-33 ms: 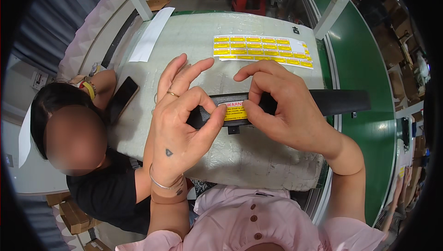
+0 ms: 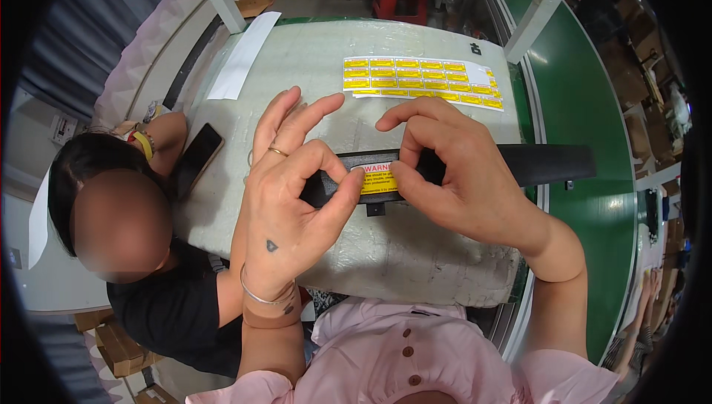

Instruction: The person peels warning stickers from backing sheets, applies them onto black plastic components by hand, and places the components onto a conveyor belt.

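A long black plastic bar (image 2: 552,164) lies crosswise in front of me, its right end reaching past the padded tabletop. On its face is a small yellow-and-white sticker (image 2: 379,178) with red and black print. My left hand (image 2: 278,204) pinches the sticker's left edge between thumb and forefinger, other fingers raised. At the opposite edge, the thumb and forefinger of my right hand (image 2: 475,174) pinch it in the same way. Whether the sticker lies fully flat on the bar cannot be made out. A small black tab (image 2: 376,209) juts from the bar's near side.
Sheets of yellow stickers (image 2: 404,75) lie beyond my hands on the worktable (image 2: 319,55). A white paper strip (image 2: 248,55) and a phone (image 2: 199,153) are toward the left. A co-worker in black (image 2: 167,319) leans in close at my left. A green conveyor belt (image 2: 593,255) runs along the right.
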### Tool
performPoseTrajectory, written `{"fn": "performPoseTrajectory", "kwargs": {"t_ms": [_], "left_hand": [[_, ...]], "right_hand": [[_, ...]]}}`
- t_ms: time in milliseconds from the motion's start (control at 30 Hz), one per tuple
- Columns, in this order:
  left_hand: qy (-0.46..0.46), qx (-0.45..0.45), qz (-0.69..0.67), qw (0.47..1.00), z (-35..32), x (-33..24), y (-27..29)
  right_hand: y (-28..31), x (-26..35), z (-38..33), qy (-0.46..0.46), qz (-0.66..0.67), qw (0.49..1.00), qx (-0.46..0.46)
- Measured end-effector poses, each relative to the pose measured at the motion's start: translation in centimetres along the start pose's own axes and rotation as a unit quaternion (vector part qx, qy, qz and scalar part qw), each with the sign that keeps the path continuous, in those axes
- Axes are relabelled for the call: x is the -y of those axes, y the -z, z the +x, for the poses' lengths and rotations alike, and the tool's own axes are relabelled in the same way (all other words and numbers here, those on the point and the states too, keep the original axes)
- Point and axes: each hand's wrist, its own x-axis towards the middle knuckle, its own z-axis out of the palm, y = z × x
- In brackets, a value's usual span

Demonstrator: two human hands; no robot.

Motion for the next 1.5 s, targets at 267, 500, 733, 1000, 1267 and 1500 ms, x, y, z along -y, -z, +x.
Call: {"fn": "performPoseTrajectory", "kwargs": {"t_ms": [267, 500, 733, 1000, 1267, 1500], "left_hand": [[-0.004, 0.004, -0.002, 1.0, 0.2, 0.1, -0.2], [0.002, 0.009, 0.008, 1.0, 0.1, 0.0, 0.0], [0.002, 0.014, 0.005, 1.0, 0.0, 0.0, 0.0], [0.005, 0.017, -0.001, 1.0, 0.1, 0.0, -0.1], [-0.009, 0.019, 0.017, 1.0, 0.2, 0.0, 0.0], [0.04, -0.172, -0.111, 0.978, -0.2, 1.1, -1.5]], "right_hand": [[-0.1, -0.1, 0.0, 0.005, 0.008, 1.0, -0.023], [0.0, -0.2, 0.0, 0.003, 0.003, 1.0, -0.001], [0.0, -0.1, -0.1, -0.001, 0.007, 1.0, 0.003], [0.1, 0.0, -0.1, -0.01, 0.006, 1.0, 0.007], [0.3, 0.2, 0.1, 0.005, -0.002, 1.0, 0.0], [0.2, -0.8, -0.6, 0.043, -0.055, 0.997, -0.046]]}}
